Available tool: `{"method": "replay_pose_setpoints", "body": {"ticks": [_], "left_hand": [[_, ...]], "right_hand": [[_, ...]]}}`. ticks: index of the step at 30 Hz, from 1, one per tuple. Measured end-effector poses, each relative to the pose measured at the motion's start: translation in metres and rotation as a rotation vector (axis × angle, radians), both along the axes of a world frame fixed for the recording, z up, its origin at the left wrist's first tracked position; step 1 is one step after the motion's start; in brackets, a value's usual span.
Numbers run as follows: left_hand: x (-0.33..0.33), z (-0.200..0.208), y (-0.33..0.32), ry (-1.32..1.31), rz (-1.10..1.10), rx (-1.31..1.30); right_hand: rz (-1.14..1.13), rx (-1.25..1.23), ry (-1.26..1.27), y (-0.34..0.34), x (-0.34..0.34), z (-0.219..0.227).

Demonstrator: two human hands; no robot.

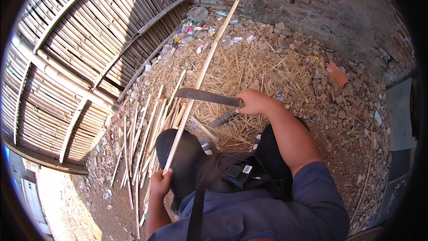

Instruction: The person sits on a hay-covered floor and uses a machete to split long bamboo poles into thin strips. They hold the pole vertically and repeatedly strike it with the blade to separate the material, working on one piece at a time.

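My left hand (160, 183) is closed around the near end of a long pale bamboo strip (208, 60), which slants up and away past my left knee. In my right hand (256, 101) is the handle of a machete (207, 96) with a dark, curved blade. The blade points left and crosses over the strip near its middle; I cannot tell whether the two touch. Below the blade, by my feet, lies a dark, ribbed, rod-like piece (224, 118). To the left of my knee several split bamboo strips (143, 151) lie in a loose bundle on the ground.
Dry straw and shavings (249, 69) cover the ground ahead, with rubble and litter (189, 30) beyond. A bamboo-slat wall (76, 31) rises on the left, a brick wall (294, 4) at the back. An orange tile-like piece (336, 73) lies at right. A black device (237, 171) rests at my lap.
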State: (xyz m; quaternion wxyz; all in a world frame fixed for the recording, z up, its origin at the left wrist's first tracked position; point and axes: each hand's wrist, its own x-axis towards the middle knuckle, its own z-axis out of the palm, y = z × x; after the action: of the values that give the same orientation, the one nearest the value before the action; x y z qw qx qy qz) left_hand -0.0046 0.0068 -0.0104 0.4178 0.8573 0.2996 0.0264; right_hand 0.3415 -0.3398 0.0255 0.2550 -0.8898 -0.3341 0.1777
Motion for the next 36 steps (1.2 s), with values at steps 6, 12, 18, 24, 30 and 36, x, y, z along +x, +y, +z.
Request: {"method": "replay_pose_setpoints", "body": {"ticks": [6,12,18,24,30,36], "left_hand": [[-0.001,0.002,-0.002,0.001,0.018,0.033],[0.001,0.004,-0.001,0.044,-0.026,0.116],[-0.002,-0.005,0.005,0.041,-0.009,0.102],[0.001,0.008,-0.004,0.034,0.003,0.084],[0.002,0.010,-0.007,0.013,0.004,0.058],[0.002,0.009,-0.006,0.031,-0.002,0.065]], "right_hand": [[-0.010,-0.020,0.027,0.002,0.000,0.007],[-0.188,0.093,0.067,-0.021,0.015,0.000],[-0.115,0.069,0.135,-0.008,0.007,0.003],[0.051,-0.017,0.025,0.003,0.000,-0.002],[-0.045,-0.013,0.023,-0.009,0.004,0.006],[-0.070,-0.016,0.075,-0.013,0.008,0.006]]}}
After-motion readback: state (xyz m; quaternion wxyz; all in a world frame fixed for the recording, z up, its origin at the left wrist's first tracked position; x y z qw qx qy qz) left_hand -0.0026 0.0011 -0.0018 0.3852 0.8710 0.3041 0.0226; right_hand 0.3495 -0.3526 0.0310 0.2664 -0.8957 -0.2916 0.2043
